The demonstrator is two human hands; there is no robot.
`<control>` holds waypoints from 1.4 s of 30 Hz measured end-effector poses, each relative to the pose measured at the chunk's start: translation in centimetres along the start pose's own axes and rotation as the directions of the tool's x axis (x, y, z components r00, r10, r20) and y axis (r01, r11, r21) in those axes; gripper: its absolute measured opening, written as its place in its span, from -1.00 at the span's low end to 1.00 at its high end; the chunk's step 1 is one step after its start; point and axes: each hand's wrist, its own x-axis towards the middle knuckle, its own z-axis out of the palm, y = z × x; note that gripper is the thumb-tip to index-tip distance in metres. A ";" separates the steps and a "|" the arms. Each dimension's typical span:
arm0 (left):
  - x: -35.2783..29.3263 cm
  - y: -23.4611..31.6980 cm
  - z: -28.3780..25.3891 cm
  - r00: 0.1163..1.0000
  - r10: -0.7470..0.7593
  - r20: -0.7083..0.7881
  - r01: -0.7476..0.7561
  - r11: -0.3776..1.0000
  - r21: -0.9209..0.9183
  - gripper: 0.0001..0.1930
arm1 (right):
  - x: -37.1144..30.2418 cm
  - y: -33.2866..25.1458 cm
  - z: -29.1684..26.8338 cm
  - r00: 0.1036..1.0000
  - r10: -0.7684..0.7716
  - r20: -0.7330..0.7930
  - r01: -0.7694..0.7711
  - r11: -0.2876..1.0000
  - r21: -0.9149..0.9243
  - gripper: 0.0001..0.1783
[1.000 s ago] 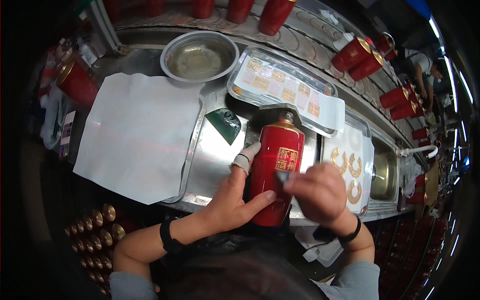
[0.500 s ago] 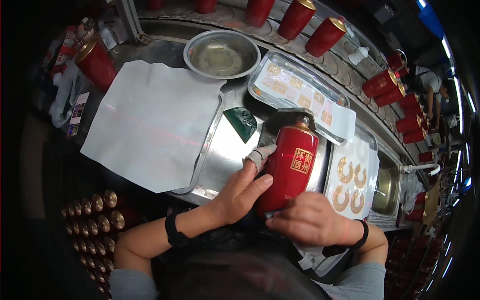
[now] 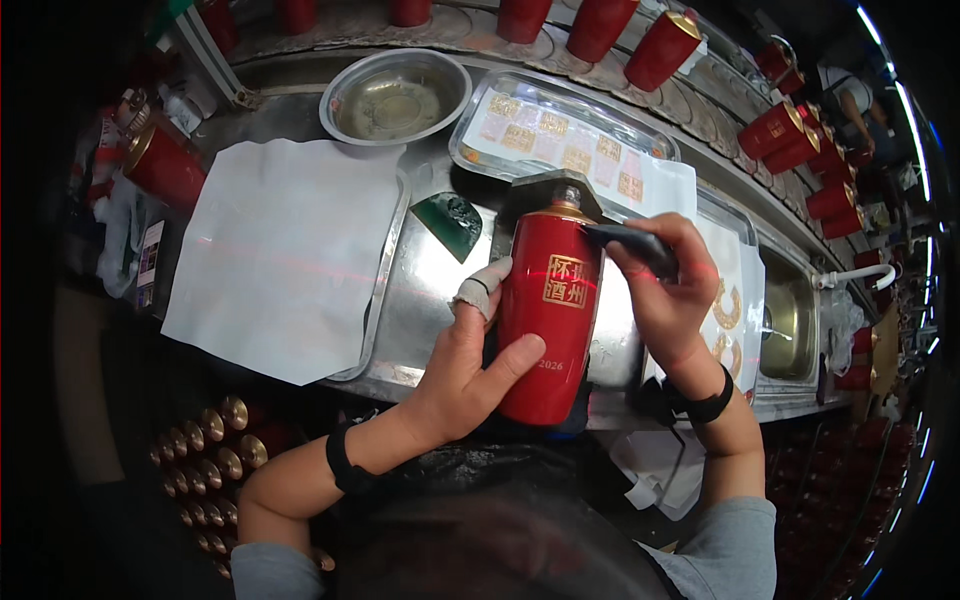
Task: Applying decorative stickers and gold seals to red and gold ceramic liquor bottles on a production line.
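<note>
A glossy red bottle (image 3: 550, 385) with a gold neck ring and gold square lettering lies tilted in front of me, its neck against a dark angular support (image 3: 528, 190). My left hand (image 3: 465, 370) grips the bottle's left side, thumb across its front and a wrapped fingertip near its shoulder. In my right hand (image 3: 680, 295) is a dark, smooth hand tool (image 3: 645, 248) with a thin edge, pinched between fingers and thumb. Its tip reaches the bottle's upper right, by the shoulder. Left of the bottle, a dark green flat piece (image 3: 450, 225) lies on the metal surface.
A large white sheet (image 3: 280, 260) covers a tray at left. Behind are a metal basin (image 3: 395, 98) of liquid and a tray (image 3: 462, 140) with gold square decals. Curved gold decals (image 3: 728, 305) lie at right, near a sink (image 3: 790, 335). Red bottles (image 3: 663, 50) line the conveyor.
My right hand, with the tool, has moved up from the bottle's base to its upper right side. The bottle appears more upright and further left in view; my left hand still holds it.
</note>
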 end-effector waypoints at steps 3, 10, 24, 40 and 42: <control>0.4 -0.8 0.1 0.999 0.014 0.029 -0.017 0.990 0.137 -0.20 | -4.1 -0.5 -1.7 0.842 -0.440 0.312 0.469 0.883 -0.021 -0.68; -0.2 0.3 -0.2 0.999 0.026 0.022 -0.031 0.969 0.246 -0.23 | 0.9 3.0 0.1 0.983 0.103 -0.150 -0.089 0.992 0.092 -0.78; -1.5 1.5 -2.2 0.915 0.102 0.391 -0.387 0.499 0.775 -0.51 | -1.1 0.6 -1.0 0.988 -0.141 -0.069 0.139 0.990 -0.033 -0.79; 5.9 3.1 -0.9 0.867 0.497 -0.033 -0.330 0.624 0.708 -0.74 | -4.6 -3.2 -1.6 0.932 0.354 0.081 -0.363 0.902 0.232 -0.71; 7.1 2.6 0.7 0.908 0.419 -0.018 -0.269 0.614 0.742 -0.69 | -7.3 0.5 -4.0 0.881 0.474 0.009 -0.468 0.866 0.175 -0.74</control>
